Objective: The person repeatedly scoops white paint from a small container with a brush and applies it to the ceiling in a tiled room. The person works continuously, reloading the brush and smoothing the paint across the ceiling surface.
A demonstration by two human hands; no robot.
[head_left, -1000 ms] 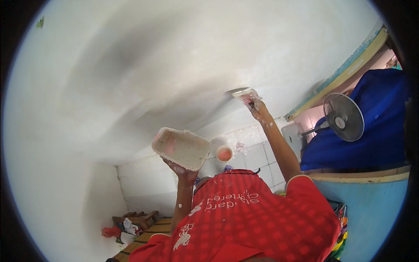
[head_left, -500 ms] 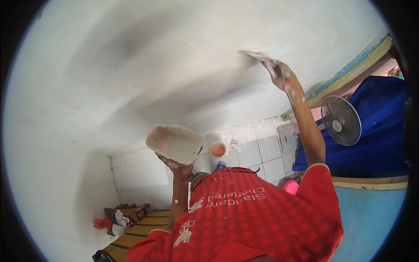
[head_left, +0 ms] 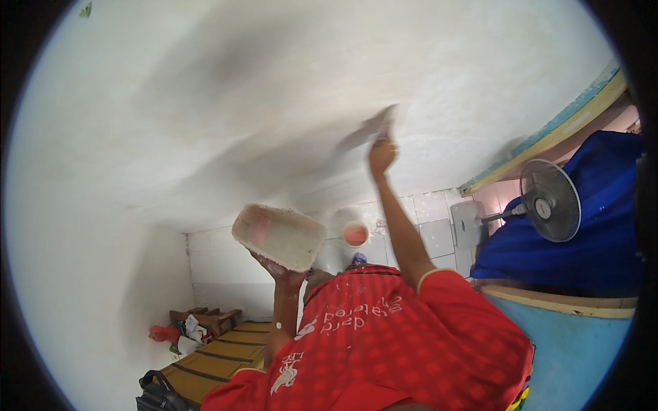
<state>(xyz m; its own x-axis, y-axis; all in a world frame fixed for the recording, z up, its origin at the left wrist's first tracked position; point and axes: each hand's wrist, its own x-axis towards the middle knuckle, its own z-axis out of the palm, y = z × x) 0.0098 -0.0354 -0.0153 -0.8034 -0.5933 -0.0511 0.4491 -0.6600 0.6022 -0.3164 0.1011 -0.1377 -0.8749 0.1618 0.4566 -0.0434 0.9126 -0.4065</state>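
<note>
My right hand (head_left: 381,154) is raised overhead and shut on a trowel (head_left: 367,129), which is blurred and pressed flat against the white plastered ceiling (head_left: 288,89). My left hand (head_left: 277,270) holds up, from underneath, a shallow rectangular tray (head_left: 277,236) filled with white plaster, at about chest height and left of the right arm. My red shirt (head_left: 384,349) fills the lower middle of the view.
A white-tiled wall (head_left: 428,229) stands ahead, with a small white bucket with a pink inside (head_left: 354,233) in front of it. At right are a standing fan (head_left: 548,200) and blue cloth (head_left: 606,226). Wooden benches (head_left: 219,342) and a black bag (head_left: 159,394) sit at lower left.
My right hand with the trowel reached out to the right along the ceiling, then swept back left. The left hand has kept the tray up in about the same place.
</note>
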